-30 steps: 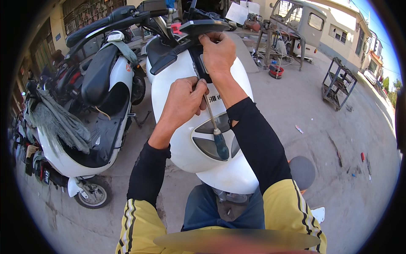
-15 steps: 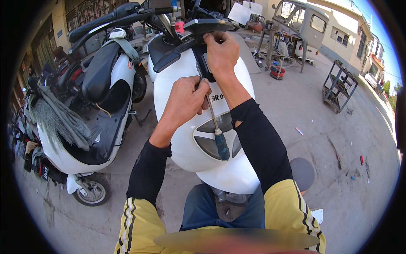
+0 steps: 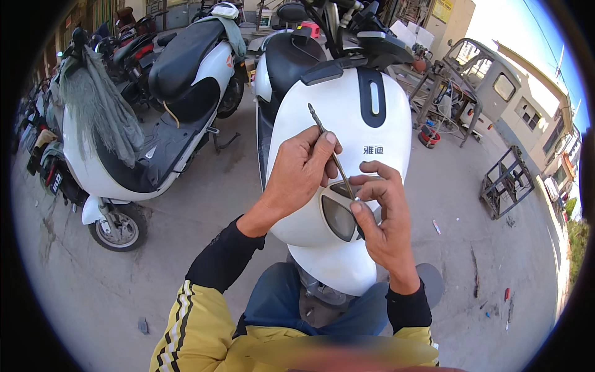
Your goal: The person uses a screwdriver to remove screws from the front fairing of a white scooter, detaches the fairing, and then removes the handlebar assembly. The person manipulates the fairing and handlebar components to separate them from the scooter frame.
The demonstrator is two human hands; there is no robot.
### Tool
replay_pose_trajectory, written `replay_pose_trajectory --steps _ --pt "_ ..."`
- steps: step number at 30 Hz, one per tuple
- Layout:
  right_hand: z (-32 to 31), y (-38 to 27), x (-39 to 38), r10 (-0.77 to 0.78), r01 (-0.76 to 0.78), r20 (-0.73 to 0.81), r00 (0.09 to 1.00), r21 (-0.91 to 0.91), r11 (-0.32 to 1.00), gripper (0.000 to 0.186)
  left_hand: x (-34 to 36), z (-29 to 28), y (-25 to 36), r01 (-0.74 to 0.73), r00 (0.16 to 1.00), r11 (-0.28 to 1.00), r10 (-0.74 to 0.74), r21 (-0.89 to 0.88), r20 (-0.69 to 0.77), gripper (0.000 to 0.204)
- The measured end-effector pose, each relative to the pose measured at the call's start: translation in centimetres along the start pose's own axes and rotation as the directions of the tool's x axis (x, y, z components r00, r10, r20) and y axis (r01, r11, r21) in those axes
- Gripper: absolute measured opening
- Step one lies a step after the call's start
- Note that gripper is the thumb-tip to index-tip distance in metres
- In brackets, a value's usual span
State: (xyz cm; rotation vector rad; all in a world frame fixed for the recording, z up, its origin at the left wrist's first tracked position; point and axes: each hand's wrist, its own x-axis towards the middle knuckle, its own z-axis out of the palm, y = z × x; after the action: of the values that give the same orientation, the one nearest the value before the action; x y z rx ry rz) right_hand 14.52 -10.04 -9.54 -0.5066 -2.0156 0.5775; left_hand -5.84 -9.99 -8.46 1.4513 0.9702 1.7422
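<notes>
A screwdriver (image 3: 338, 162) is held slantwise in front of a white scooter's front panel (image 3: 316, 111). My left hand (image 3: 302, 164) is closed round the middle of its thin shaft, thumb on top, and the dark, twisted-looking tip sticks out above. Lower down, my right hand (image 3: 385, 217) pinches the tool near the shaft's bottom end with thumb and fingers. Its handle is mostly hidden behind that hand. A dark slotted trim piece (image 3: 372, 99) runs down the panel, and beneath my hands is a grey triangular lamp (image 3: 338, 218).
Another white scooter (image 3: 173, 149) stands at the left, a grey cloth (image 3: 102, 105) draped over its front. At the right are a rusty metal frame (image 3: 507, 183), a cluttered workbench (image 3: 449, 93) and a red bowl (image 3: 428, 136). Small litter lies on the concrete.
My right hand has come down from beside the dark handlebar part onto the screwdriver. The left hand has drawn back from the panel with the tool. My view has shifted.
</notes>
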Motion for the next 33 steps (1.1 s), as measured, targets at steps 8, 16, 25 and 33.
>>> replay_pose_trajectory --steps 8,16,25,33 --pt "1.9 -1.2 -6.3 0.043 -0.012 0.087 0.995 -0.328 0.945 0.023 -11.1 1.0 -3.1 0.060 0.997 0.904 -0.030 -0.423 0.078 0.033" --pt "3.0 0.1 -7.8 -0.122 0.153 0.095 0.988 -0.484 0.861 0.029 -15.2 0.9 -7.1 -0.117 0.993 0.963 0.110 -0.241 -0.042 0.018" --pt "3.0 2.8 -8.4 -0.078 0.047 -0.062 0.995 -0.399 0.916 0.022 -17.4 -3.9 -9.1 -0.048 0.983 0.975 0.006 -0.219 -0.186 0.013" --pt "1.4 7.8 -9.0 0.167 -0.193 -0.291 0.942 -0.063 0.979 0.024 -8.2 -17.9 -26.0 0.322 0.906 0.947 -0.303 0.017 -0.295 0.014"
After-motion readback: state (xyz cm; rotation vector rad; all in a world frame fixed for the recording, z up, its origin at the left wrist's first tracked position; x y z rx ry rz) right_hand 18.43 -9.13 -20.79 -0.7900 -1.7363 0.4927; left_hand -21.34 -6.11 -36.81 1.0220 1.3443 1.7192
